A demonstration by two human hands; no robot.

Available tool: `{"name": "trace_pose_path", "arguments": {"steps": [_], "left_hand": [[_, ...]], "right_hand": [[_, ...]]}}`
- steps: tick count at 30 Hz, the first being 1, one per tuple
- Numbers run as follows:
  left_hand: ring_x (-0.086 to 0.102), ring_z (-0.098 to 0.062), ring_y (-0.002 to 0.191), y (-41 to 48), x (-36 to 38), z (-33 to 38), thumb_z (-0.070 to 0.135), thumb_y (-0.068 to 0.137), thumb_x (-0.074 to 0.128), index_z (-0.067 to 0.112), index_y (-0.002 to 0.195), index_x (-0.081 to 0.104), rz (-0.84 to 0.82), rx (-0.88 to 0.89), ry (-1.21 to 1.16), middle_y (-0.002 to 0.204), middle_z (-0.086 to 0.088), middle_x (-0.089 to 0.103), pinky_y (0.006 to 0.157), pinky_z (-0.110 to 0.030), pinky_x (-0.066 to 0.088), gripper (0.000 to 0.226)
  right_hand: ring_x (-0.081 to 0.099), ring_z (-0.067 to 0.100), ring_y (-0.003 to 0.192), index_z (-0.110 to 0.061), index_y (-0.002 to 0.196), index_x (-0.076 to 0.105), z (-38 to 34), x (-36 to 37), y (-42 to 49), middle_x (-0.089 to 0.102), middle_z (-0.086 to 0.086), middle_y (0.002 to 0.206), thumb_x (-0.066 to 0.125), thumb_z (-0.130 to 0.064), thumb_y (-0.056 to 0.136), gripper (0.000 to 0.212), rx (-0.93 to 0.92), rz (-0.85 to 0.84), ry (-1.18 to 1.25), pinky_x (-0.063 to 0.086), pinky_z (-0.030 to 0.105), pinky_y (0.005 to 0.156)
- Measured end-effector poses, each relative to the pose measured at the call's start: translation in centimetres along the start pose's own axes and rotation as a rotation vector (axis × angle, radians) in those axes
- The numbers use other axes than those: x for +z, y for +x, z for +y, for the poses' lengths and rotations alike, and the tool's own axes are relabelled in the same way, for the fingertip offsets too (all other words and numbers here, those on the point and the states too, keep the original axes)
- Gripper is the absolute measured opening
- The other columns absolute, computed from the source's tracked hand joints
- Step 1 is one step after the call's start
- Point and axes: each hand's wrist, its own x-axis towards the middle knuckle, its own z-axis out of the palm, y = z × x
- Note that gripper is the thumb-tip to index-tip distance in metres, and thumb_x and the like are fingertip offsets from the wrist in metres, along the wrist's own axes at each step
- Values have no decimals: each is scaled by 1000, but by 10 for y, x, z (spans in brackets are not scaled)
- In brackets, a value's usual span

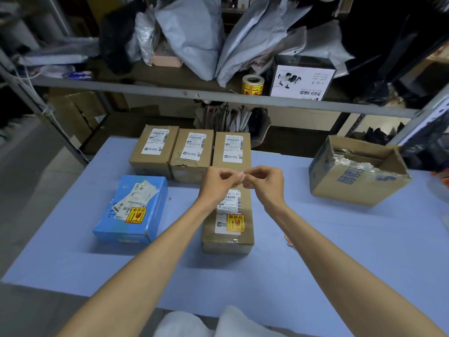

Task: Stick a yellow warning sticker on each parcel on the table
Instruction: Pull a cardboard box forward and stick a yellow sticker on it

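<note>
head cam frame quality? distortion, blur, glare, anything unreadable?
Head view: strong wide-angle bowing, the shelf rail curves, and the corners go dark and soft. The table is evenly lit with faint shadows. Print on the blue box and the near brown parcel is fairly sharp. There is glare on the plastic in the open carton. Whatever the left hand and right hand pinch is too small to tell.

On the metal shelf facing me sit grey mailer bags and a white printed carton, with an open cardboard box below its right end.
</note>
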Motion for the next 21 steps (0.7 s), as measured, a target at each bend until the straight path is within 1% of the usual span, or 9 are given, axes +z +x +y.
{"name": "trace_pose_path", "arguments": {"steps": [3,5,7,9,10,12,16,19,21], "left_hand": [[70,-19,76,4,-5,-3,10,74,80,11,86,75,56,-24,-12,83,-9,75,77,-33,58,13],[69,-17,72,5,-6,-5,8,73,81,11,84,74,86,-40,-14,80,-9,74,73,-31,58,13],[67,-13,68,4,-5,-4,7,74,79,9,83,72,96,-37,-15,75,-8,72,68,-27,57,12],[63,-3,62,4,-4,-3,10,76,78,11,83,72,81,-6,22,72,-1,70,61,-16,50,9],[61,-1,61,4,-4,-2,12,78,76,11,84,72,64,2,37,71,1,69,59,-15,48,8],[61,-4,62,3,-2,1,11,83,71,10,87,70,11,-27,-5,70,1,68,61,-17,49,4],[64,-5,62,4,1,4,2,87,65,-2,97,67,-42,-109,-149,72,-4,67,65,-17,55,11],[65,-6,61,5,-2,-1,-1,86,64,3,89,68,-46,-117,-174,69,-3,68,66,-17,57,6],[67,-5,61,3,-3,-4,-3,84,65,7,85,70,-51,-117,-188,69,-2,70,67,-17,57,11]], "right_hand": [[74,22,80,-2,94,76,0,1,-3,75,11,84,72,-2,80,14,54,-71,74,60,27,73],[74,20,83,-1,98,76,0,1,-5,76,12,89,75,-5,80,19,60,-127,110,59,27,77],[74,22,82,-1,97,75,-1,0,-5,76,13,88,77,-7,78,20,45,-151,123,60,30,78],[73,23,75,1,94,73,-2,-3,-5,75,16,81,77,-5,78,18,56,-131,155,61,33,75],[72,24,70,3,92,72,-3,-5,-5,74,16,78,78,-4,77,18,73,-114,184,61,33,72],[71,22,64,7,90,70,-4,-7,-5,74,12,73,78,-5,76,20,106,-81,240,61,31,67],[71,17,64,-4,76,73,-6,-3,-6,73,7,70,77,-6,77,5,112,-45,253,60,26,64],[72,23,68,3,84,73,-3,-1,-4,73,16,78,76,-4,78,9,104,-53,231,60,28,66],[72,29,73,7,90,72,-1,-1,-3,73,21,83,73,-1,81,12,105,-65,201,61,30,68]]}}
